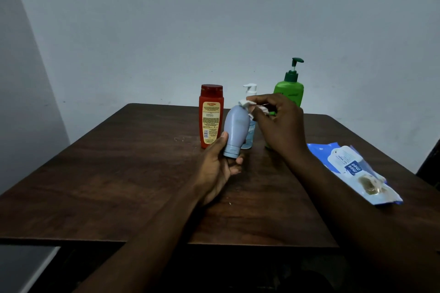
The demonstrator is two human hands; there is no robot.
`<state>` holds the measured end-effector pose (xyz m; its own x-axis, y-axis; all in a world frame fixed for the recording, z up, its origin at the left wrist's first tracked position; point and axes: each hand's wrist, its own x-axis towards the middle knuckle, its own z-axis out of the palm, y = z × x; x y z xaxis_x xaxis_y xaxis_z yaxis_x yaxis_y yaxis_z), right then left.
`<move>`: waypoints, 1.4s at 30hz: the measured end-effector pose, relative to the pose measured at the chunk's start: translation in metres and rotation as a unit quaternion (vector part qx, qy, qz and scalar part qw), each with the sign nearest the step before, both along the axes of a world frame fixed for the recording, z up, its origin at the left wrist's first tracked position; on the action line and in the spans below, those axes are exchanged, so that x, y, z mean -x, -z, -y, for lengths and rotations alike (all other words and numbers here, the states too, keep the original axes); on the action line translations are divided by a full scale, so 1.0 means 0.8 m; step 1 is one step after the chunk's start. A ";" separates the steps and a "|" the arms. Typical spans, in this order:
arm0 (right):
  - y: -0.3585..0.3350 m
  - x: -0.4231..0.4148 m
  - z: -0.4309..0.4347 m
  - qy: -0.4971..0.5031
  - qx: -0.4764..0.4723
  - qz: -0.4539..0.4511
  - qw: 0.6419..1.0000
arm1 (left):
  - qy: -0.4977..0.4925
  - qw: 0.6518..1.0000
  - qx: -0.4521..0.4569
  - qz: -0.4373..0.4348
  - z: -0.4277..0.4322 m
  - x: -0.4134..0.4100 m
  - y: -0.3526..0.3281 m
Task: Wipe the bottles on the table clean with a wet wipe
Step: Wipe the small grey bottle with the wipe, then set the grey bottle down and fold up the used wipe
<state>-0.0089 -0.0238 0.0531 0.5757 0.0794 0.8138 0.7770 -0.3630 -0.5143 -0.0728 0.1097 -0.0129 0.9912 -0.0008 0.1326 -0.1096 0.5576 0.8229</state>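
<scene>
My left hand grips a pale blue bottle by its cap end, base tilted up and away, above the brown table. My right hand pinches a white wet wipe against the bottle's upper end. Behind stand a red bottle with a yellow label, a small clear pump bottle partly hidden by the blue one, and a green pump bottle partly hidden by my right hand.
A blue and white wet wipe pack lies on the table's right side, close to my right forearm. A pale wall stands behind the table. The table's near edge runs across the bottom of the view.
</scene>
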 end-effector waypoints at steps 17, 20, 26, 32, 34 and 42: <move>0.075 0.022 -0.013 -0.088 0.039 -0.132 0.987 | -0.176 0.968 -0.178 -0.033 -0.037 -0.009 0.009; 0.076 0.017 -0.025 -0.085 0.057 -0.160 0.982 | -0.218 0.946 -0.231 -0.066 -0.068 -0.016 0.003; 0.076 0.000 -0.057 -0.099 0.057 -0.208 0.971 | -0.231 0.895 -0.367 -0.102 -0.134 -0.024 -0.008; 0.094 -0.006 -0.063 -0.087 0.054 -0.233 0.967 | -0.231 0.887 -0.380 -0.129 -0.169 -0.036 0.002; 0.099 -0.008 -0.062 -0.082 0.060 -0.236 0.966 | -0.229 0.887 -0.377 -0.138 -0.168 -0.039 0.003; 0.101 -0.015 -0.066 -0.072 0.073 -0.250 0.963 | -0.230 0.890 -0.363 -0.152 -0.168 -0.045 0.015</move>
<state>0.0029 0.0287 -0.0274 0.8665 0.2806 0.4129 0.4943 -0.3657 -0.7887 -0.0367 0.2443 -0.0249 0.8986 0.4386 -0.0120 0.1011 -0.1804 0.9784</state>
